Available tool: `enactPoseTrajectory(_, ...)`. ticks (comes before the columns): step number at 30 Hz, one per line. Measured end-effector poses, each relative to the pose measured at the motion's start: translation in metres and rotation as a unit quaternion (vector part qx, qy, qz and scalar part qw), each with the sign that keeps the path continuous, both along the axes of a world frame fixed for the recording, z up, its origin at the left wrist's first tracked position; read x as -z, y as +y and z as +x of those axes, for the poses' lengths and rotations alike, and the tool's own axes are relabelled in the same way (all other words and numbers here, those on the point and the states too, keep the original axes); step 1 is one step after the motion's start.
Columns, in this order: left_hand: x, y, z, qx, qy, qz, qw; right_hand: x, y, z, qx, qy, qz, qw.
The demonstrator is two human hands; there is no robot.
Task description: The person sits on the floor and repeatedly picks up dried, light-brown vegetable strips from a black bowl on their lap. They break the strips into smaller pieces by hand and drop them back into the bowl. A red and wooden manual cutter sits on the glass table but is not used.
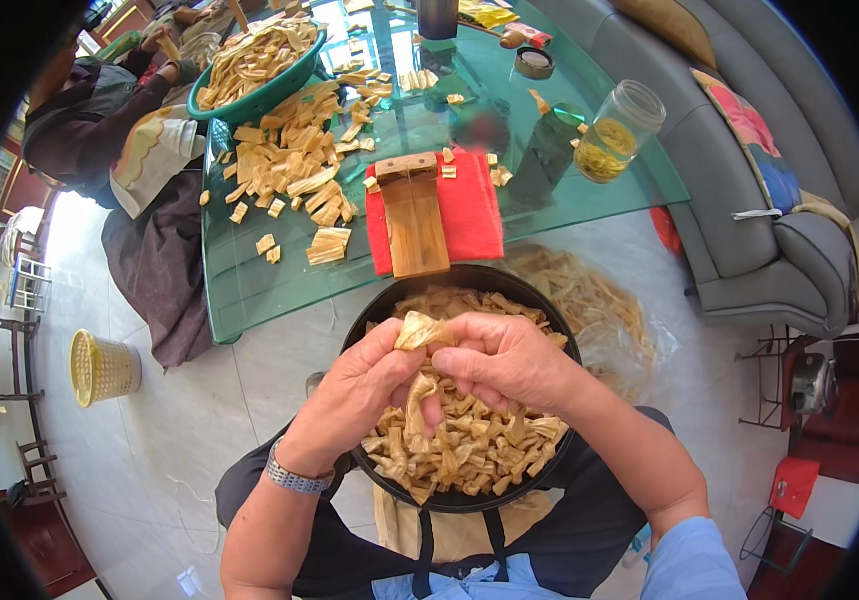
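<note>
Both hands work on one folded strip of tan, dried plant-like material (pixel 422 331). My left hand (pixel 373 379) pinches its left side, and my right hand (pixel 508 360) holds its right side between thumb and fingers. A twisted tail (pixel 420 397) hangs below the fold. Under the hands, a round black basin (pixel 467 504) holds many small knotted pieces (pixel 474 450). Just beyond the basin, a wooden block tool with a crosspiece (pixel 416 225) lies on a red cloth (pixel 474 217) at the glass table's edge.
The glass table (pixel 249 296) bears loose strips (pixel 287 161), a heaped green basket (pixel 249 109) and a glass jar (pixel 620 131). Another person (pixel 91 112) sits at upper left. A plastic bag of strips (pixel 602 300) lies right of the basin; a yellow wastebasket (pixel 105 367) stands left; a grey sofa (pixel 737 247) is right.
</note>
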State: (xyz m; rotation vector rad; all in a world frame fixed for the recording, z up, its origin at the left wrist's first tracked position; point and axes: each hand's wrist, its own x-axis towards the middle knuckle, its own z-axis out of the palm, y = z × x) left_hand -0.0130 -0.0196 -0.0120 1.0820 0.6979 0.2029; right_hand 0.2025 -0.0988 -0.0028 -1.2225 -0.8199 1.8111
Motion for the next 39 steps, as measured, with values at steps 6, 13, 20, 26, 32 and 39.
enactPoseTrajectory(6,-0.011,-0.008,0.006,-0.031,-0.156,-0.110,0.981,0.017,0.004,-0.009,0.033,0.075,0.078,0.994)
enactPoseTrajectory(13,-0.003,0.001,0.004,-0.089,-0.120,-0.117,0.982,0.017,0.001,-0.008,0.031,-0.013,0.133,0.991)
enactPoseTrajectory(20,0.009,-0.008,0.007,-0.137,-0.108,0.064,0.983,0.016,0.002,-0.007,0.048,-0.196,0.175,0.964)
enactPoseTrajectory(26,-0.001,-0.009,0.011,-0.007,-0.012,0.549,0.836,0.038,-0.002,-0.005,0.073,-0.211,0.164,0.961)
enactPoseTrajectory(32,0.008,-0.021,0.007,-0.020,0.015,0.727,0.687,0.020,-0.003,0.005,-0.043,0.043,0.004,0.998)
enactPoseTrajectory(39,0.017,-0.033,0.003,0.092,0.080,0.713,0.691,0.046,-0.009,0.030,-0.131,-0.081,0.068,0.986)
